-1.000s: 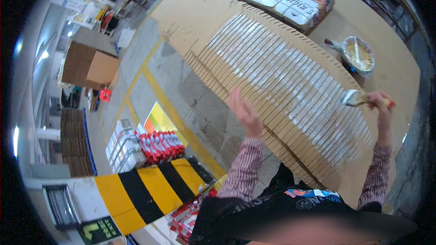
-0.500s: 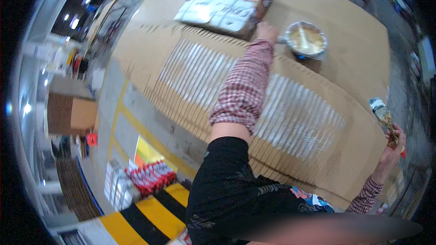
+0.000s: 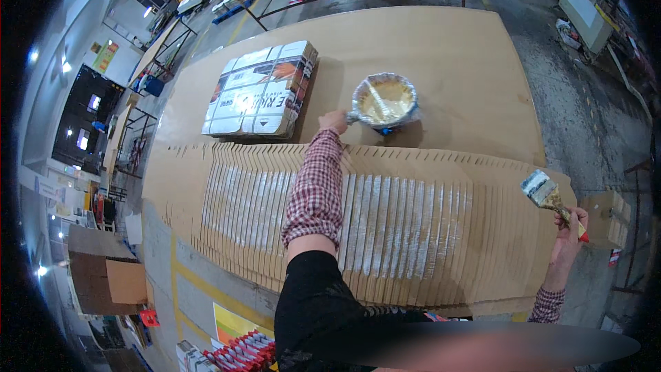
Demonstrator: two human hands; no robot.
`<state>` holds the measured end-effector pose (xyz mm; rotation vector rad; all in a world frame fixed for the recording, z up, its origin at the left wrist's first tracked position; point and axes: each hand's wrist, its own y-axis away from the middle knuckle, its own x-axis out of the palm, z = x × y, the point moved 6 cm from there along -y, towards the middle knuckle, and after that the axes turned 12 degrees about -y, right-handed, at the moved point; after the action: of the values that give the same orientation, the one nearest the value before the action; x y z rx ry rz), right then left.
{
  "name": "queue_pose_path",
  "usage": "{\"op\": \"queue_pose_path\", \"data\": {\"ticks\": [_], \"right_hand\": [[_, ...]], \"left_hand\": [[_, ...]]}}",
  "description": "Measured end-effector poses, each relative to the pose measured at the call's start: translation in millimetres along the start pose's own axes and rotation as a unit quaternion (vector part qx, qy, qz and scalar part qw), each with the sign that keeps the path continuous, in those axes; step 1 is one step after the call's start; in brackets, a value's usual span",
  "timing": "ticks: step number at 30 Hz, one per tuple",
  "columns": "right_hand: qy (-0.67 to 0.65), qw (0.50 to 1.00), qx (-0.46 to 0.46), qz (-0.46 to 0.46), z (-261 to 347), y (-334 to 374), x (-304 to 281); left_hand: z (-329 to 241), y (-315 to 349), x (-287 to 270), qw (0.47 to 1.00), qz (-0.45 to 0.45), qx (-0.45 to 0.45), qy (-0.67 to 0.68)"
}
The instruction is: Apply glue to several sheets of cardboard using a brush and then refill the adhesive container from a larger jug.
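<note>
The left hand [image 3: 334,122] stretches far across the surface [image 3: 441,48], a wide brown cardboard-covered top, and its grip is closed on the rim of a foil-lined bowl [image 3: 383,100] holding pale yellowish glue. The bowl sits just beyond the far edge of a long row of overlapped cardboard blanks [image 3: 413,220], fanned like shingles, with a shiny wet band running across their middle. Just left of the bowl lies a stack of printed flat cartons [image 3: 261,93], white with dark and orange markings. The right hand [image 3: 570,231] is raised at the right end of the row, its grip closed around the handle of a paintbrush [image 3: 547,194] whose bristles point up and to the left, clear of the blanks.
</note>
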<state>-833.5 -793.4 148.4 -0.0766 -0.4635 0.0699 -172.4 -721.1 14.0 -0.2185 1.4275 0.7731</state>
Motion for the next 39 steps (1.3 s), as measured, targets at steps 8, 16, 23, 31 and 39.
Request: {"op": "queue_pose_path", "data": {"ticks": [8, 16, 23, 31, 39], "right_hand": [[-0.07, 0.997, -0.013, -0.004, -18.2, -64.6, 21.4], [0.079, 0.991, -0.032, 0.1, -41.9, -199.4, 42.1], [0.241, 0.948, -0.025, 0.205, -123.6, -275.2, 98.2], [0.376, 0.878, -0.128, 0.267, -190.6, -247.4, 121.0], [0.293, 0.921, -0.017, 0.256, -152.0, -281.1, 119.8]], "left_hand": [[-183.0, 22.8, -24.6, 0.993, -0.053, 0.105, 0.009], [-306.3, 69.8, -46.9, 0.993, 0.031, 0.097, 0.053], [-323.0, 188.1, -89.3, 0.927, -0.341, 0.065, 0.139], [-264.7, 475.8, 36.5, 0.805, -0.388, -0.264, 0.362], [-242.7, 522.0, 133.7, 0.782, -0.251, -0.495, 0.282]]}}
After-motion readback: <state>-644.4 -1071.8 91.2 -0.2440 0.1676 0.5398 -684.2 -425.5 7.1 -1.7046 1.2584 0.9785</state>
